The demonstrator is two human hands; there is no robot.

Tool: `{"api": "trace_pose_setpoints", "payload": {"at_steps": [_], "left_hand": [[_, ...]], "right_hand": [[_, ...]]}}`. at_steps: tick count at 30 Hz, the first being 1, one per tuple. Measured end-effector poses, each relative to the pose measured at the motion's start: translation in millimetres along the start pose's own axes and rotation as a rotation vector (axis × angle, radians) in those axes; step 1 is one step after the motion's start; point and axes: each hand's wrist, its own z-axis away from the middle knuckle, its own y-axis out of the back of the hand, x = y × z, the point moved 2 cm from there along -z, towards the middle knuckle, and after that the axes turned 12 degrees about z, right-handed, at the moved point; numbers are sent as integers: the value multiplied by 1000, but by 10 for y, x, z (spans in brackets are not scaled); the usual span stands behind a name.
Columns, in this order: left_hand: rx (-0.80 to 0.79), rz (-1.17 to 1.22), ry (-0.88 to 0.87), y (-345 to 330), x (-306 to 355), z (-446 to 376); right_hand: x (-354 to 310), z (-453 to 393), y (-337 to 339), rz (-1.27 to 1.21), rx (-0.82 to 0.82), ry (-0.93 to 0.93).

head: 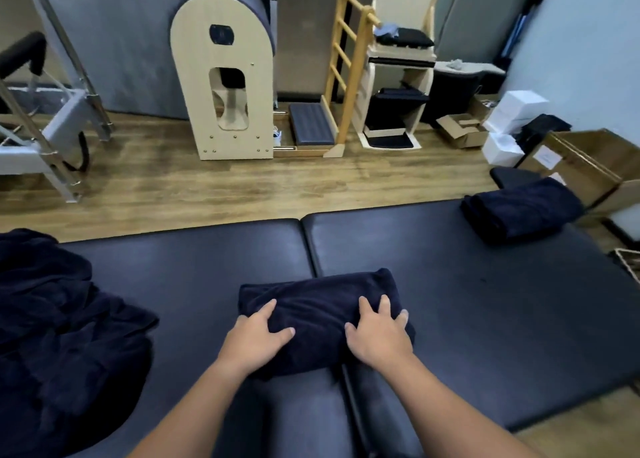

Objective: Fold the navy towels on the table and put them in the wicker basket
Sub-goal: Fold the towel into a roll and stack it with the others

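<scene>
Now both hands, left (254, 336) and right (379, 333), rest flat with relaxed, released grip on a folded towel (318, 315) lying mid-surface (485, 319), another folded towel (519, 212) near the far right corner.

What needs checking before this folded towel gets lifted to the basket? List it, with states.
1. Towel folded compact: ok.
2. Left hand on the towel's left end: ok.
3. Right hand on its right end: ok.
4. Fingers curled under for a lift: not ok, they lie flat on top.
5. Basket open and free: cannot tell, only its rim shows at the right edge.
6. Pile left to fold: not ok, still unfolded.
</scene>
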Motion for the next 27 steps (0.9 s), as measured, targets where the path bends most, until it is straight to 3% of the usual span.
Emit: {"api": "trace_pose_setpoints", "payload": {"at_steps": [8, 20, 27], "left_hand": [[-122, -86, -84, -1043, 813, -11], [-148, 83, -108, -3090, 2292, 189], [-166, 163, -89, -3870, 2967, 69]], "right_hand": [[1129, 6, -75, -93, 11, -221], [3330, -468, 104, -180, 128, -61], [4399, -1007, 384, -191, 165, -26]]}}
